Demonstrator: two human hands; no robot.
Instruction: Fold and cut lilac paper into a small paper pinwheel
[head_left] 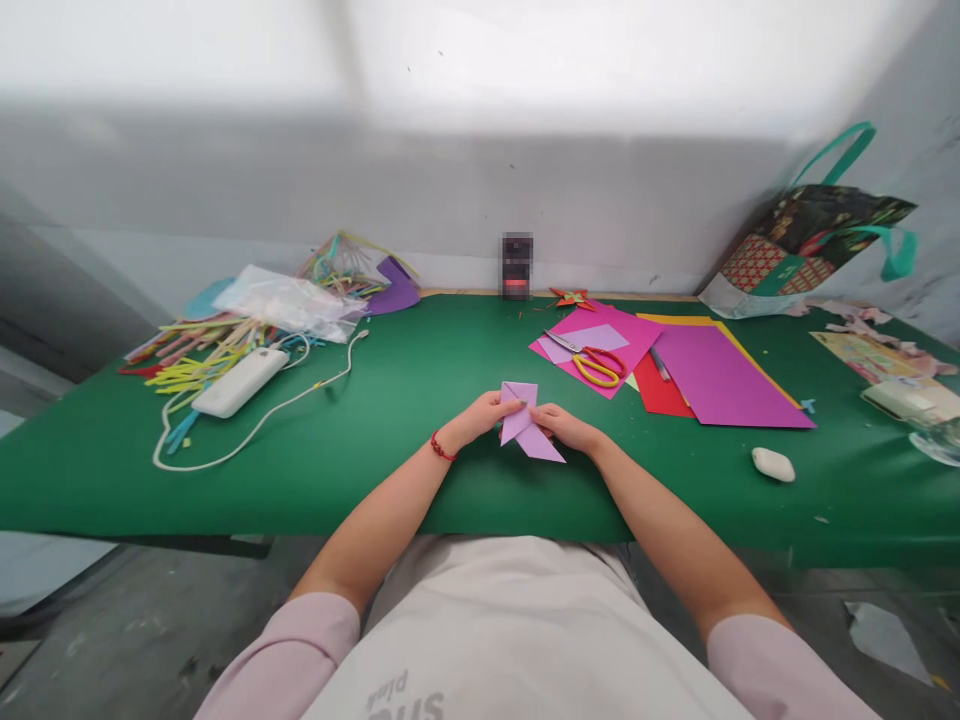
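Note:
A folded piece of light purple paper (519, 425) is held between both hands over the green table, with two pointed flaps hanging toward me. My left hand (486, 415) pinches its left side, thumb on top; a red beaded bracelet sits on that wrist. On the other side my right hand (564, 426) grips the paper's right edge with closed fingers. Beyond the right hand, scissors (596, 366) with red and yellow handles lie on a pale purple sheet (606, 340) and a magenta sheet (571, 325).
Purple sheets (739, 375), red paper (660, 388) and a pen (659, 364) lie to the right, near a white case (773, 464). Leftward are a white power bank (241, 382) with its cable and piled paper strips. A patterned bag (806, 240) stands at back right; a paper star (573, 299) lies behind.

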